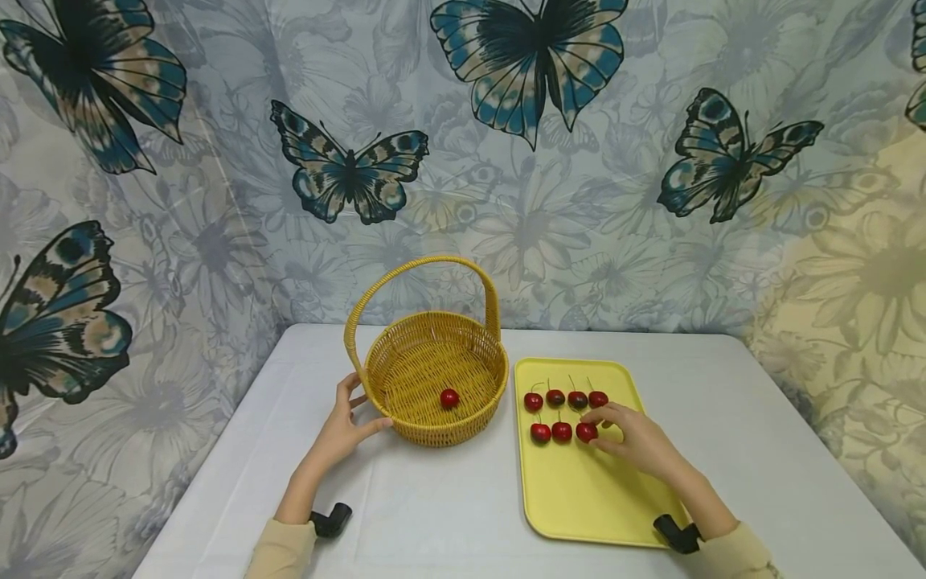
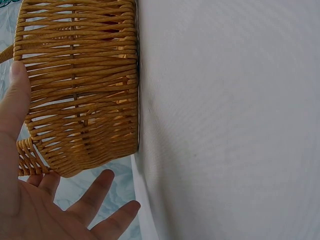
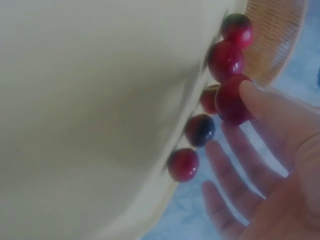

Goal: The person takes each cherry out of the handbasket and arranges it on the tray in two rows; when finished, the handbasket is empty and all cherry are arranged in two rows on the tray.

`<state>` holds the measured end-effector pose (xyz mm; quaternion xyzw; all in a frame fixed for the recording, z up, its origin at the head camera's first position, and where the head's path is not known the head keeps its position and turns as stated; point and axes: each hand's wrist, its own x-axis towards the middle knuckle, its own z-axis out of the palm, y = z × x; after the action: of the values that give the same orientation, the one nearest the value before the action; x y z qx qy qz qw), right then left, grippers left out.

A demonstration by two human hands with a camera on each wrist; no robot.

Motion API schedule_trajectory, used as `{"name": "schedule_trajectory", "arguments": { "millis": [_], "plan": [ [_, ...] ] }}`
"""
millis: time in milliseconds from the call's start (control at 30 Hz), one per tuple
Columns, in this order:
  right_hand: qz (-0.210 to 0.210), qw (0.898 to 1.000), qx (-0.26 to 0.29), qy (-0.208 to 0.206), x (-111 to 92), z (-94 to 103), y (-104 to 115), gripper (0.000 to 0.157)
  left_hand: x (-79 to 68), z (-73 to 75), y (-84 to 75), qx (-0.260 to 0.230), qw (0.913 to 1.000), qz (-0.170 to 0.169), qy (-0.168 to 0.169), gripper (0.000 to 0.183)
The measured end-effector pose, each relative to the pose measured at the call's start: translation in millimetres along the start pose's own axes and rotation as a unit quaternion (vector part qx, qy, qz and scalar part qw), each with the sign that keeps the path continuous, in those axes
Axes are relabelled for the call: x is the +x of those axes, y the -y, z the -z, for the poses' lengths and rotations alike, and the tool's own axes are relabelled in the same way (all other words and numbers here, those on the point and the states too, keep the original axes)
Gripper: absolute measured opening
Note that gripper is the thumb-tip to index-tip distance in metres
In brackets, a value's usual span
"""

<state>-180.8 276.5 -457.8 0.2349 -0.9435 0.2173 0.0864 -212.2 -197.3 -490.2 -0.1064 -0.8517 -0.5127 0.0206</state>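
A yellow wicker basket (image 1: 441,434) with a tall arched handle stands on the table, with one red cherry (image 1: 449,399) inside it. My left hand (image 1: 346,430) holds the basket's left side, thumb against the rim and fingers by the foot of the handle. In the left wrist view, two fingers of that hand stick out past the woven wall. On the yellow tray (image 1: 579,490), my right hand (image 1: 637,438) pinches a dark red cherry (image 3: 233,100) between thumb and fingers. Several other cherries (image 1: 555,399) with thin stems lie beside it in two rows.
A white cloth covers the table (image 1: 434,515). The tray lies right of the basket, with a small gap between them. Behind the table hangs a patterned backdrop (image 1: 535,217) with butterflies. Black wrist mounts (image 1: 331,521) sit at both sleeves.
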Motion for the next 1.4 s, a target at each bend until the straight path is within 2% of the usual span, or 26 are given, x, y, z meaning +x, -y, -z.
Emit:
{"name": "schedule_trajectory", "arguments": {
  "millis": [533,767,1133,1400],
  "plan": [
    [-0.017,0.999,-0.015,0.045,7,-3.8,-6,0.028,0.6,-0.8,-1.5,0.008,0.9999,0.010,0.000,0.104],
    [-0.025,0.998,-0.019,0.047,8,-3.6,-7,0.031,1.6,-0.6,0.3,0.007,1.0000,-0.004,0.002,0.102],
    [-0.002,0.999,-0.030,0.023,10,0.4,-7,0.032,0.8,0.5,0.9,0.000,1.0000,-0.005,0.001,0.102],
    [0.013,0.999,-0.035,0.000,23,9.6,5,0.031,1.0,-0.2,0.5,0.001,1.0000,-0.001,0.000,0.103]
  ]
}}
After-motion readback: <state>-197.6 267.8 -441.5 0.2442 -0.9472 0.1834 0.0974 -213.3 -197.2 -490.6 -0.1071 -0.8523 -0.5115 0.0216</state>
